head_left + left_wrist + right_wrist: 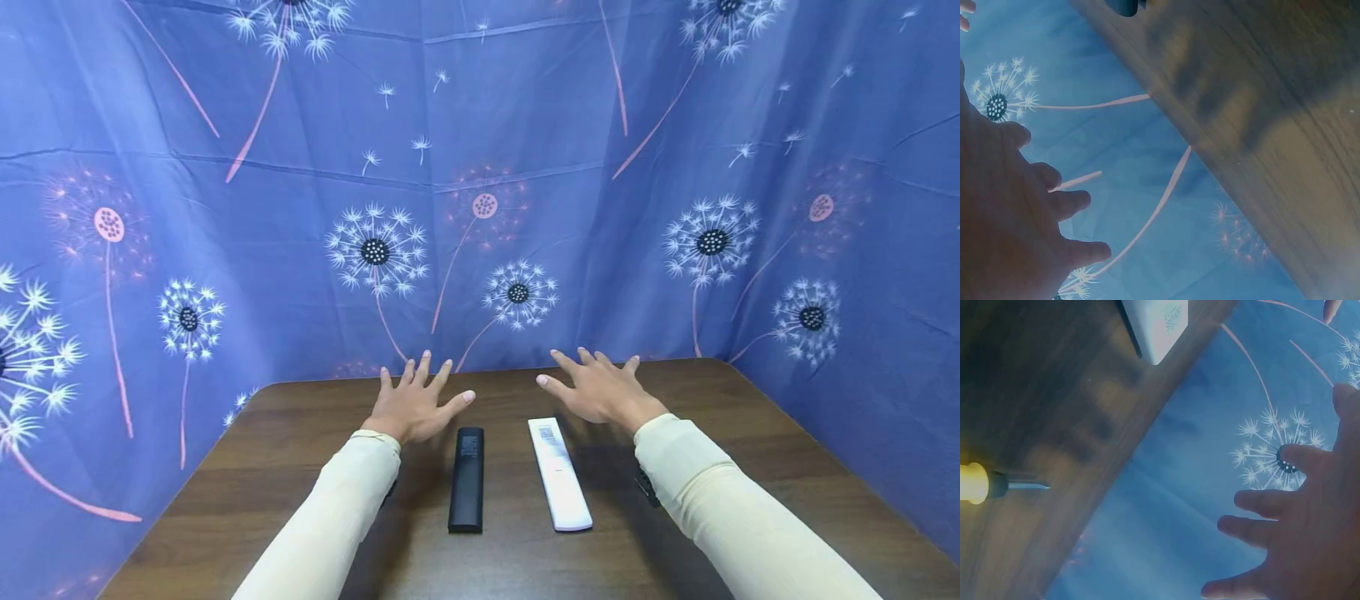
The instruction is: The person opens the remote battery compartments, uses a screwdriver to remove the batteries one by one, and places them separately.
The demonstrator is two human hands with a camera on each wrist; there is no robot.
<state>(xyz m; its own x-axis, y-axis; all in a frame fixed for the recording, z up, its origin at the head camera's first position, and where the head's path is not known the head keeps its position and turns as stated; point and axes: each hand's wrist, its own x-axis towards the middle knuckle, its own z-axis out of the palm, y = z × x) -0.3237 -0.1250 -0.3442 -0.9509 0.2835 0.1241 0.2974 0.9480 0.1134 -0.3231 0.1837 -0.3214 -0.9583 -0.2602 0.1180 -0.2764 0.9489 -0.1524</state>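
Observation:
My left hand [411, 407] hovers over the back left of the table, fingers straight and spread, holding nothing. Opposite it, my right hand [606, 392] is spread the same way over the back right, also with nothing in it. Between the forearms lie two long remote controls, label side up. The black remote control [467, 481] is nearer the left hand. Nearer the right hand is the white remote control [560, 475], set slightly aslant. In the right wrist view a screwdriver [997, 484] with a yellow handle and metal shaft lies on the table, partly out of frame.
The brown wooden table [517, 567] ends at the back against a blue curtain [285, 275] printed with dandelions, which also hangs at both sides. Pale sleeves [330, 508] cover both forearms. Shadows of the hands fall on the wood.

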